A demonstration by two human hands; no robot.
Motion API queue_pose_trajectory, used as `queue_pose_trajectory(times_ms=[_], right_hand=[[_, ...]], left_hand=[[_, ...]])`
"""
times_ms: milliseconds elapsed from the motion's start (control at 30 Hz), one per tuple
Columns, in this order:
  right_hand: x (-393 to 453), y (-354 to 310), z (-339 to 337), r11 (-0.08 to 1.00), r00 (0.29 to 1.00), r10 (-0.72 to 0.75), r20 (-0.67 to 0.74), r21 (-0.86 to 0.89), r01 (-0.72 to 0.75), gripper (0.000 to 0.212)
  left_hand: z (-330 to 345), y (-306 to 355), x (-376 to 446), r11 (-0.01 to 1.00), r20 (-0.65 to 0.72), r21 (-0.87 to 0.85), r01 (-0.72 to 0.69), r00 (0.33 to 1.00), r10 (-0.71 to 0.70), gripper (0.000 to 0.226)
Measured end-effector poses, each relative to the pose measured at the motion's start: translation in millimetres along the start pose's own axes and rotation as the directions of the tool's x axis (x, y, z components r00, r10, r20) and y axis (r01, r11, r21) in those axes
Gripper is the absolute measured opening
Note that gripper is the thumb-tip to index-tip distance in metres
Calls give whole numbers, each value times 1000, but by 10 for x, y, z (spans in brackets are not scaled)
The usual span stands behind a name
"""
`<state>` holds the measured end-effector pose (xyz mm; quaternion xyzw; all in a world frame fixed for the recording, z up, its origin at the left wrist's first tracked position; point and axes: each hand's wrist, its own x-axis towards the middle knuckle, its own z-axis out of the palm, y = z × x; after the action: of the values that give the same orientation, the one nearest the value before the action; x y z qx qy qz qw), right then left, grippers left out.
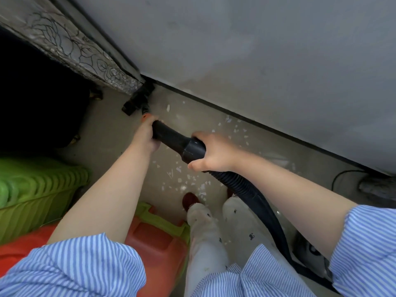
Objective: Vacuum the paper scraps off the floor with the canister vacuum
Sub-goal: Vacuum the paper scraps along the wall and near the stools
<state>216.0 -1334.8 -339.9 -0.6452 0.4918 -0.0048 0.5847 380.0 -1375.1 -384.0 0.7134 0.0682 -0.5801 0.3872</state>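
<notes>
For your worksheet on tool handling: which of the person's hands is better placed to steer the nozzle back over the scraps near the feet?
Probably the left hand: it grips the wand nearest the nozzle; the right hand holds the hose end.

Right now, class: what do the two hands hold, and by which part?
Both grip the vacuum wand: left hand near its front end, right hand round the cuff where the hose joins.

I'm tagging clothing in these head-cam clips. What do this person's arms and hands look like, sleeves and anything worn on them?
Both arms wear loose sleeves of blue-and-white striped shirt fabric, the left sleeve and the right sleeve, pushed or cut to about the elbow, leaving the forearms bare. The left hand and right hand are bare: no gloves, and no rings, watch or bracelet show in this view.
</notes>
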Motion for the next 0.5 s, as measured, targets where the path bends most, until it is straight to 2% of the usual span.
queue_pose_trajectory(times_ms=[300,400,500], right_hand=[[-347,162,-84,998,998,57,-17,12,-57,33],[-533,156,-105,997,997,74,-39,11,-73,34],[-714,147,-122,996,994,83,-65,-15,-84,37]], left_hand=[[120,-238,-118,996,24,73,53,998,-54,15],[170,-329,-270,992,72,125,35,996,-44,21],[205,-420,-433,994,72,95,59,995,-66,24]])
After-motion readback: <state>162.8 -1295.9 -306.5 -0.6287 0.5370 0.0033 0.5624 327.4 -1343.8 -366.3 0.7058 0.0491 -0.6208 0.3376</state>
